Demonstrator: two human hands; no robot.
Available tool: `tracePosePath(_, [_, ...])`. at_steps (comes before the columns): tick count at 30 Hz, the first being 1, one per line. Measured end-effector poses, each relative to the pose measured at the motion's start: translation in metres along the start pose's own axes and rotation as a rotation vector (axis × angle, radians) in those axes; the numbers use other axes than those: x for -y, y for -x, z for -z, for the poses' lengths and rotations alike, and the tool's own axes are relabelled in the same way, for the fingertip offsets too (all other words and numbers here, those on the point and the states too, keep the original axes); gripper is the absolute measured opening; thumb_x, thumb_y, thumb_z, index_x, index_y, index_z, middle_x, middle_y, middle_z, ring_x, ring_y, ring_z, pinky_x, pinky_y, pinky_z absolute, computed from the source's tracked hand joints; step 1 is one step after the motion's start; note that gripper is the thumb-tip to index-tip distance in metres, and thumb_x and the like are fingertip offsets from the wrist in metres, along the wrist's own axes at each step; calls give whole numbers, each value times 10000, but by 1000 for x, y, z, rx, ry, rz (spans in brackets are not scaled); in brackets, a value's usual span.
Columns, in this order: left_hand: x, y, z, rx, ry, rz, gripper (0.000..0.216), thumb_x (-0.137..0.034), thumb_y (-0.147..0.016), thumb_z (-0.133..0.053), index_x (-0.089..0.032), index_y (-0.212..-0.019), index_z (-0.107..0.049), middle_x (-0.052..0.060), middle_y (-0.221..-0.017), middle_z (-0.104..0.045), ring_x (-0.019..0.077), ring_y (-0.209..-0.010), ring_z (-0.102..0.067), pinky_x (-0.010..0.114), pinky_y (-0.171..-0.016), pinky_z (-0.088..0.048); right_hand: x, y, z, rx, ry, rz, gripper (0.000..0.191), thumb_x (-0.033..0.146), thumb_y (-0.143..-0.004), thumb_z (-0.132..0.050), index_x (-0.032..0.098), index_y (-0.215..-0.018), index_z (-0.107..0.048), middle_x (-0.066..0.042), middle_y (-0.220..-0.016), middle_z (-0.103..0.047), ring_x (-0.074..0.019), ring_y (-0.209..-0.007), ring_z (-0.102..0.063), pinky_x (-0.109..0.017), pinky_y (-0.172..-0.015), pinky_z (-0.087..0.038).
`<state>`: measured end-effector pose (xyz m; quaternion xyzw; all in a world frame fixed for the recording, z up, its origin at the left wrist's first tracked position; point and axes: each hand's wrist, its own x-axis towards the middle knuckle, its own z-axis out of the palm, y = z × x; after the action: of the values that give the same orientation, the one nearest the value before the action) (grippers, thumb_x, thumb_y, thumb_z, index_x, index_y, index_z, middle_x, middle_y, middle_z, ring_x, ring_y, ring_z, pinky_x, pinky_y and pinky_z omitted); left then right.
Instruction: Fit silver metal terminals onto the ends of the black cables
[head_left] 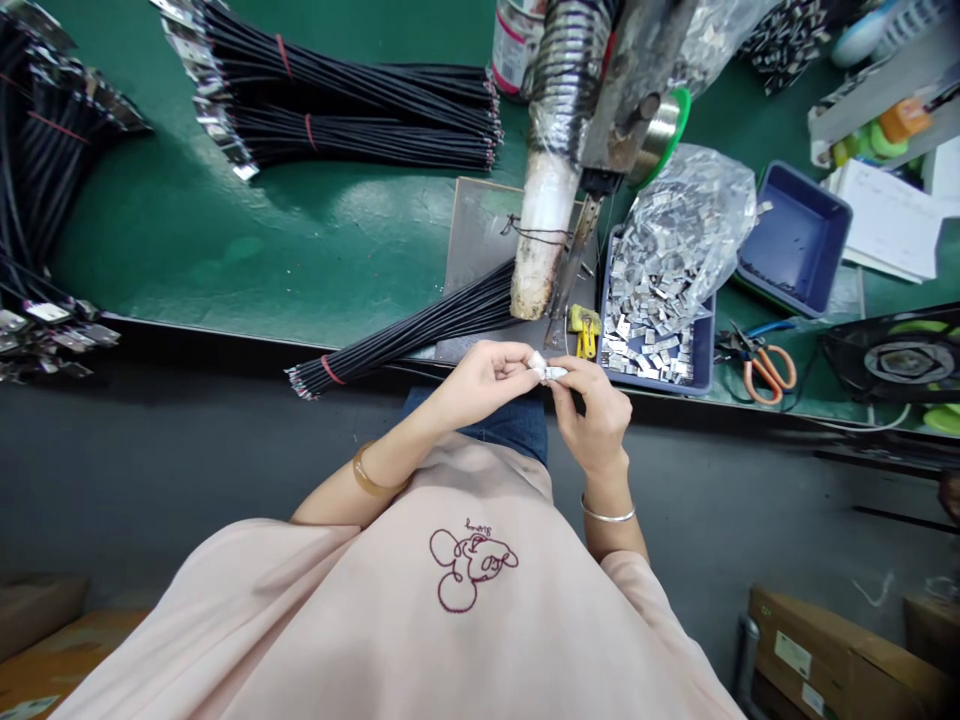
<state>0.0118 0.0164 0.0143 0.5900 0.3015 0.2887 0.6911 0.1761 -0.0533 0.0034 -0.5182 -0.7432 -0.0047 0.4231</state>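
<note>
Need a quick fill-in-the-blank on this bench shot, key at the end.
The cable bundle nearest the left hand has a ____ band.
The right hand has a ____ bangle at its wrist.
The wire spool has a ____ rim.
The tray holding metal parts is dark ____.

Key: red; silver; green; blue.

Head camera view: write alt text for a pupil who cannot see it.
The left hand and right hand meet at a green workbench, fingers at something small, white and unclear; black cable bundles lie left, a blue tray of metal pieces right.
</note>
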Motion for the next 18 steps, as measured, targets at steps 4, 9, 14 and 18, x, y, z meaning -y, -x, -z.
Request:
tracePosePath(4, [-7, 11, 2, -25, -116, -56, 66, -143, -787, -591, -118, -798, -651, -39, -633, -445, 64, -581, -360, 200, -545, -301, 1, 0, -1, -75, -216, -362, 60, 247, -940, -608, 245, -929, -549, 42, -751, -658, -92, -591, -633, -227, -562, -532])
tracePosePath(9, [-3, 19, -6, -116, -336, -218, 103, -100, -756, -600, -106, -745, -703, -75, -532, -352, 46, -519, -248, 196, -484, -224, 6, -9, -4, 93, -536, -673, 184, 369, -930, -617, 245, -850, -507, 98, -586, -541, -71, -454, -544, -191, -438, -449])
tracePosePath(14, [7, 16, -9, -244, -204, -185, 171, -242, -861, -640, -109, -794, -722, -21, -612, -549, 59, -543, -375, 203, -513, -305, 10, 0, -2, -104, -254, -552, 74, 313, -938, -619, 247, -922, -590, 73, -679, -614, -72, -505, -599, -206, -502, -483])
tracePosePath(18, [10, 12, -1, -150, 22, -107, 274, -352, -891, -637, -116, -763, -690, -6, -635, -523, 76, -566, -392, 216, -517, -315, 12, 7, 3, -154, 2, -330, 66, 240, -915, -653, 247, -980, -647, 92, -594, -545, -52, -427, -458, -213, -460, -374])
